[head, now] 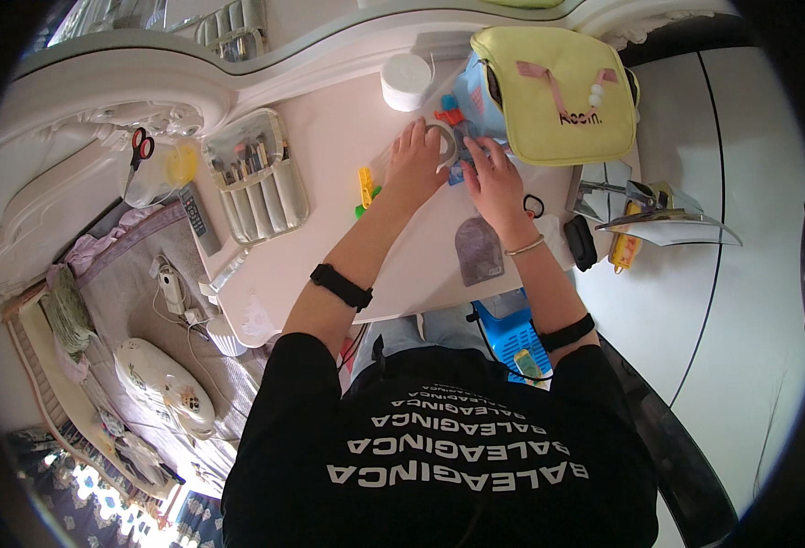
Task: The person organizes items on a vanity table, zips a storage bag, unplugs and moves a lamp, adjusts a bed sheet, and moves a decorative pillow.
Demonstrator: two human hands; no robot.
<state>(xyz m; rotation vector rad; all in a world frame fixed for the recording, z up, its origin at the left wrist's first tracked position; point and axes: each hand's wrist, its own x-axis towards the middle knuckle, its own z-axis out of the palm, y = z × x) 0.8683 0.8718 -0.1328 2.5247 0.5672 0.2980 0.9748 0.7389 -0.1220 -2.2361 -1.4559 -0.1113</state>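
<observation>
My left hand (415, 163) lies over the left edge of a roll of tape (448, 146), its thumb and fingers around that side. Whether it grips the roll cannot be made out. Just right of the roll, my right hand (498, 183) has its fingertips at a clear and blue item, partly hidden by the fingers. A small blue piece (456, 174) shows between the hands. Beyond them stands a small bottle-like object with a red collar (449, 116) and blue top. Yellow (365, 183) and green clips (361, 209) lie left of my left forearm.
A yellow-flapped bag (567, 103) and a white paper roll (406, 81) stand at the back. Left are a makeup brush case (258, 178), a remote control (199, 218) and scissors (141, 152). A grey pouch (479, 252), black case (580, 243) and mirror (670, 229) lie right.
</observation>
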